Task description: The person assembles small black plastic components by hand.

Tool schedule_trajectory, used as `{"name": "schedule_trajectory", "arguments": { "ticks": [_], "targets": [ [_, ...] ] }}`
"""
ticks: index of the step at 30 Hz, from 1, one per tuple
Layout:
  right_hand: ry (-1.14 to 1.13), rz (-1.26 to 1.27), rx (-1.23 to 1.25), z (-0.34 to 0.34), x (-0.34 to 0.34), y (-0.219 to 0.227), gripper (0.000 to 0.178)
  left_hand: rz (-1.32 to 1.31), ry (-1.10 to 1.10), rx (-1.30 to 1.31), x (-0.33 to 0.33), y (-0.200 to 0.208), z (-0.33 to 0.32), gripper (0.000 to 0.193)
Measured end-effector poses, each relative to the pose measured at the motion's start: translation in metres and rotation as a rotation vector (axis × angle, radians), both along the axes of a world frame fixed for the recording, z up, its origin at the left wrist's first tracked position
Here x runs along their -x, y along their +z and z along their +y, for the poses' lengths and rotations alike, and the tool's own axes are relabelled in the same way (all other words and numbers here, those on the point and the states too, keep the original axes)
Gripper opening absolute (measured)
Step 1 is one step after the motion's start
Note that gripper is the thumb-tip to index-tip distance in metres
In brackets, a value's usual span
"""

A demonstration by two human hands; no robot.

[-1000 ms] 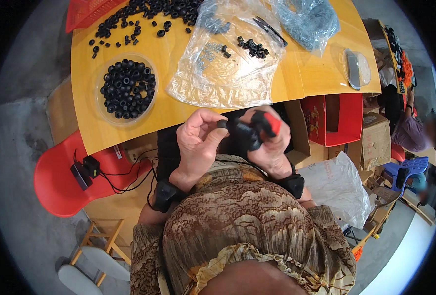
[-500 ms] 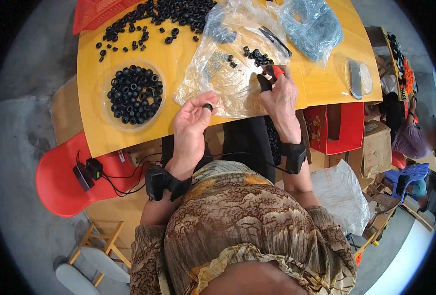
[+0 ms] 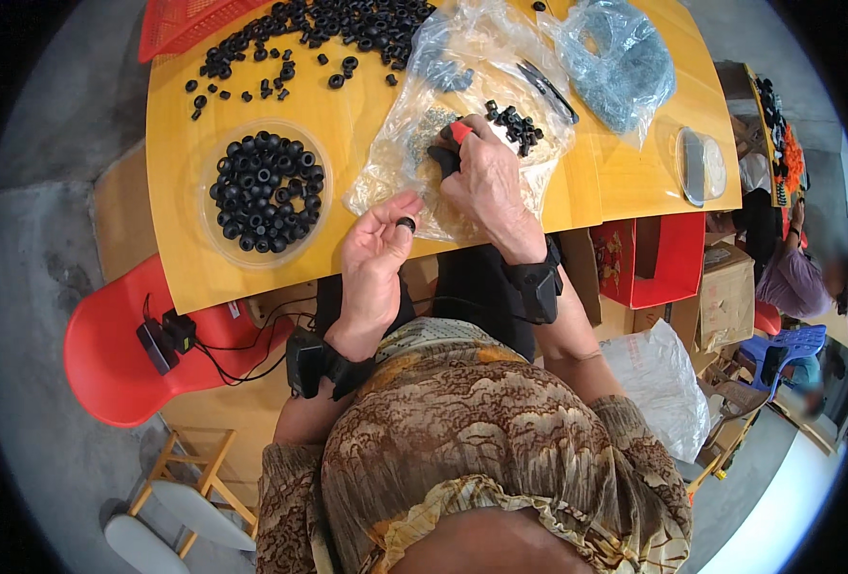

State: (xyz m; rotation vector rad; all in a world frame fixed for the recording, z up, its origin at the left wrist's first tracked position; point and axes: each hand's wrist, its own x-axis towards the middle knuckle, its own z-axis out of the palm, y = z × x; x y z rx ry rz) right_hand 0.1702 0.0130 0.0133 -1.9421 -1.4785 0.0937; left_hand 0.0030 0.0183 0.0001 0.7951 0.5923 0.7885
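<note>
My left hand (image 3: 374,260) is closed at the table's near edge, with a small round black rubber piece (image 3: 406,224) pinched at its fingertips. My right hand (image 3: 491,191) is wrapped around a red-and-black handled tool (image 3: 446,156); its working end is hidden. This hand is over a clear plastic bag (image 3: 386,177) spread flat, close to small silvery bits (image 3: 432,122) lying there. Just beyond the hand, on the bag, is a little heap of black cylindrical pieces (image 3: 517,129). Left of my left hand stands a clear round tub (image 3: 215,244) of black rubber pieces.
Many loose black pieces (image 3: 371,27) cover the far side of the yellow table (image 3: 185,268), by a red basket (image 3: 180,29). A dark slim tool (image 3: 548,91) lies on the bag. Another bag (image 3: 620,72) holds greyish contents. At right is a clear lidded case (image 3: 702,165).
My right hand has moved left with the red-and-black tool, toward the silvery bits and nearer my left hand. The left hand keeps the black piece, almost unmoved.
</note>
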Motion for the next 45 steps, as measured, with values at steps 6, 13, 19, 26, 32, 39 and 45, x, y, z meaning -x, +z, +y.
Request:
{"name": "schedule_trajectory", "arguments": {
  "ticks": [6, 13, 19, 26, 32, 39, 45],
  "targets": [
    [0.014, 0.017, -0.085, -0.001, -0.002, -0.005, 0.012, -0.025, -0.003, -0.014, -0.001, -0.001, -0.003, 0.017],
    [0.069, 0.024, -0.061, -0.002, -0.001, -0.002, 0.016, -0.029, 0.004, -0.025, -0.001, -0.004, -0.002, 0.017],
    [0.03, -0.006, -0.055, -0.009, -0.006, -0.003, 0.017, -0.031, 0.004, -0.029, -0.001, -0.007, 0.0, 0.017],
    [-0.031, 0.054, -0.084, -0.017, -0.005, -0.001, 0.022, -0.019, 0.008, -0.035, 0.0, -0.008, 0.002, 0.017],
    [0.014, 0.188, -0.279, -0.019, -0.002, -0.005, 0.017, -0.016, 0.0, -0.01, 0.002, -0.01, 0.005, 0.02],
    [0.016, 0.367, -0.261, -0.022, 0.001, -0.008, 0.017, -0.044, 0.04, 0.03, 0.0, -0.005, 0.005, 0.021],
    [0.153, 0.28, -0.36, -0.027, 0.013, 0.003, 0.02, -0.086, 0.015, 0.039, -0.019, 0.011, 0.011, 0.01]
  ]
}}
